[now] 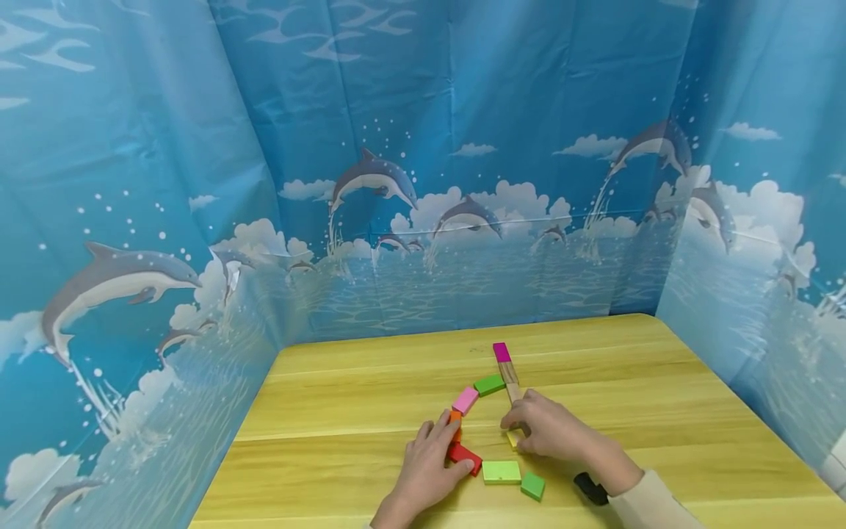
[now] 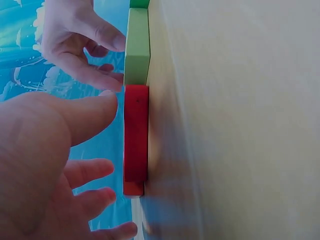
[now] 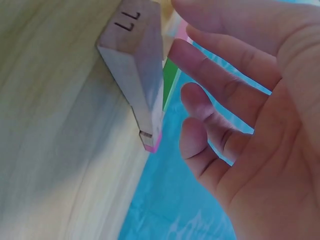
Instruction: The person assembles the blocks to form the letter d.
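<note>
My left hand (image 1: 431, 463) rests with spread, bent fingers over the orange block (image 1: 456, 425) and the red block (image 1: 465, 458). Its thumb lies at the red one's near end, and the left wrist view has the red block (image 2: 136, 132) right beside the fingers. My right hand (image 1: 545, 426) pinches at a yellow block (image 1: 512, 439), mostly covered by its thumb and forefinger. Just beyond those fingers are plain wooden blocks (image 1: 510, 375). In the right wrist view, a wooden block (image 3: 132, 47) with dark marks on its end lies beside the fingertips.
A magenta block (image 1: 501, 353) ends the wooden row. Green (image 1: 489, 385) and pink (image 1: 465, 400) blocks curve toward my left hand; lime (image 1: 501, 472) and small green (image 1: 532, 486) blocks lie nearer. A black object (image 1: 590, 488) is beneath my right wrist. Dolphin-print curtains (image 1: 410, 279) surround the wooden table (image 1: 317, 441).
</note>
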Demonstrator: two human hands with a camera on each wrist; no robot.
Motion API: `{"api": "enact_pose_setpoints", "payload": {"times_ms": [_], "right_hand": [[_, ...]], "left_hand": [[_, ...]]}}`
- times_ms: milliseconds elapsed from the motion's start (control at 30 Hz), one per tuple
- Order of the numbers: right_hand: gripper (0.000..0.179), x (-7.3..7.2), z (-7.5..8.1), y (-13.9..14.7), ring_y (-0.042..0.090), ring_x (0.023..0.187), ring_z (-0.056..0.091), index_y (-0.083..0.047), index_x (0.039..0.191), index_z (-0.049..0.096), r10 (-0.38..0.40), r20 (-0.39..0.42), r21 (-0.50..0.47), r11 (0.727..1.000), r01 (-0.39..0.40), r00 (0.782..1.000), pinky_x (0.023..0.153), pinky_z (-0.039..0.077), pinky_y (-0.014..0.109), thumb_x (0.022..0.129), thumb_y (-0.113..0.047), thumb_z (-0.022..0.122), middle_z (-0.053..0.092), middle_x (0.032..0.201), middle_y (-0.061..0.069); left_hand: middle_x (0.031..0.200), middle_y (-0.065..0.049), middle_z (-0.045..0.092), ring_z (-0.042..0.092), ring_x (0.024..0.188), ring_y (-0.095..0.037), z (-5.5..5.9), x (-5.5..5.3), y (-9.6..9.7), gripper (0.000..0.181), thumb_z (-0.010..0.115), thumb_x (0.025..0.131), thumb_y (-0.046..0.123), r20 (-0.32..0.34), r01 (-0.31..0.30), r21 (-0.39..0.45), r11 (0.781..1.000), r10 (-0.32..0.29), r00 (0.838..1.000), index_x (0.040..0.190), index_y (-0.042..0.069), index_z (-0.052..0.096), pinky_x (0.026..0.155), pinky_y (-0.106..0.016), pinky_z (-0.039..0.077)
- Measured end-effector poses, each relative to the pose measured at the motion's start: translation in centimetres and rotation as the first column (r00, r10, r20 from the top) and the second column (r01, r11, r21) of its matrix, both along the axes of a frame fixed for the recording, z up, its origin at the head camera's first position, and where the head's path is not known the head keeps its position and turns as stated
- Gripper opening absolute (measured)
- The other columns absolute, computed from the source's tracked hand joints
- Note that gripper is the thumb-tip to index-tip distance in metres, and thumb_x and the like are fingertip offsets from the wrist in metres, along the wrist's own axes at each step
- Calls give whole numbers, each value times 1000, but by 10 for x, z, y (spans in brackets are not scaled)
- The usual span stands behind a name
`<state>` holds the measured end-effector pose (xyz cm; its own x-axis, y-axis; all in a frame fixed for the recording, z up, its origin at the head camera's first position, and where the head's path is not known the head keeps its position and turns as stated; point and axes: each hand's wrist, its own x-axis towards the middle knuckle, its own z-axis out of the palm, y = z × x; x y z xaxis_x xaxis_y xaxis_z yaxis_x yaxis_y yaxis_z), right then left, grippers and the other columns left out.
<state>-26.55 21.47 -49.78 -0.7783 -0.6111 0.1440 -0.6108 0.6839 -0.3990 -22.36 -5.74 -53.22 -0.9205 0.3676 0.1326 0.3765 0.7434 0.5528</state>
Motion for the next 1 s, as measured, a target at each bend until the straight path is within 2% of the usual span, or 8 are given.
{"api": "enact_pose_setpoints", "payload": {"times_ms": [300, 700, 833, 1000], "right_hand": [[28, -1, -8, -3, 8, 83, 45, -19, 103, 80, 21, -4, 10, 1000, -21, 1000, 67, 44, 29, 76, -12, 85, 68, 96, -12], [29, 3, -5, -3, 8, 81, 44, -17, 102, 80, 5, -14, 4, 1000, -5, 1000, 66, 43, 27, 75, -11, 85, 66, 93, -14], [29, 5, -2, -3, 7, 81, 45, -16, 103, 80, 1, -21, 2, 1000, -1, 1000, 65, 43, 27, 76, -12, 86, 66, 92, -14], [29, 10, 2, -3, 8, 81, 46, -17, 104, 80, -10, -40, -2, 1000, 9, 999, 65, 44, 27, 76, -13, 86, 66, 93, -14]], "left_hand": [[165, -11, 24, 23, 147, -43, 3, 3, 2, 75, 67, 94, 49, 48, 12, 10, 1000, -13, 999, 157, 17, 40, 104, -72, 26], [166, -7, 21, 21, 149, -38, 2, 2, 3, 78, 66, 94, 49, 42, 25, -8, 1000, -24, 999, 158, 15, 37, 106, -67, 28], [165, -8, 23, 21, 149, -39, 6, 4, 3, 74, 65, 96, 45, 27, 49, 0, 999, -49, 998, 157, 15, 38, 106, -67, 30], [163, -7, 29, 26, 147, -40, 10, 6, 2, 64, 63, 98, 40, -34, 89, -12, 996, -89, 995, 155, 17, 43, 107, -63, 34]]}}
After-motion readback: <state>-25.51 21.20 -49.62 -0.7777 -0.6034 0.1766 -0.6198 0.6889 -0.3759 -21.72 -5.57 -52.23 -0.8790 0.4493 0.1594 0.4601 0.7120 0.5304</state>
